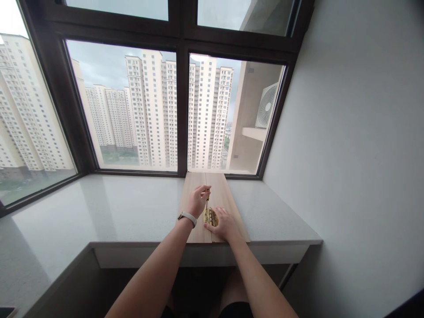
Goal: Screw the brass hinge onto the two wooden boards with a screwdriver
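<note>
Two pale wooden boards point(195, 232) lie side by side on the grey-white countertop, with a thin seam between them. A gold-coloured hinge point(210, 215) rests across the seam, near the boards' front half. My left hand point(198, 198), with a light-strapped watch on the wrist, is closed around the handle of a small screwdriver point(208, 194). The screwdriver stands upright, its tip down at the left part of the hinge. My right hand point(223, 224) lies on the right board, thumb and fingers spread around the hinge's right side and touching it.
The countertop point(132, 207) ends at a front edge just before my forearms. Dark-framed windows point(182, 110) rise behind it, and a white wall point(357, 132) borders it on the right. A dark object point(7, 312) sits at the bottom left corner.
</note>
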`<move>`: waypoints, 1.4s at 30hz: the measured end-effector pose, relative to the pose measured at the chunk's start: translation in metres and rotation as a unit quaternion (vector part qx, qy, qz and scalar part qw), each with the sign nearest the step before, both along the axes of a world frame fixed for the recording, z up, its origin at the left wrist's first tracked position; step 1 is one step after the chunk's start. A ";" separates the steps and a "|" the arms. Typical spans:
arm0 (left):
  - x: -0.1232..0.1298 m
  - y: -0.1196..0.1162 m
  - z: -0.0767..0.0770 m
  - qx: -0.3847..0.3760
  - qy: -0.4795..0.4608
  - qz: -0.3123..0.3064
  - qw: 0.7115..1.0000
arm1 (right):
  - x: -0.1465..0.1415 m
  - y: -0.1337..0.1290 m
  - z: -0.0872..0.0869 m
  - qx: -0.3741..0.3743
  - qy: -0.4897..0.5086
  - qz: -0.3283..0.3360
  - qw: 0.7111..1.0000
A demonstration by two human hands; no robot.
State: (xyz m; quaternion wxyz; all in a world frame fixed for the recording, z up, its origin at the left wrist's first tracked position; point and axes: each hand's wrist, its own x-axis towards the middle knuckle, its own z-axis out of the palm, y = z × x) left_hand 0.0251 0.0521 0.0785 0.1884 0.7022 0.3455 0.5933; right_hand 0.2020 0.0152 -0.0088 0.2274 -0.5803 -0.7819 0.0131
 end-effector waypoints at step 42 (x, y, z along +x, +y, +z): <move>0.000 0.002 -0.003 0.008 0.018 -0.009 1.000 | -0.001 -0.002 0.004 -0.013 -0.001 -0.006 1.000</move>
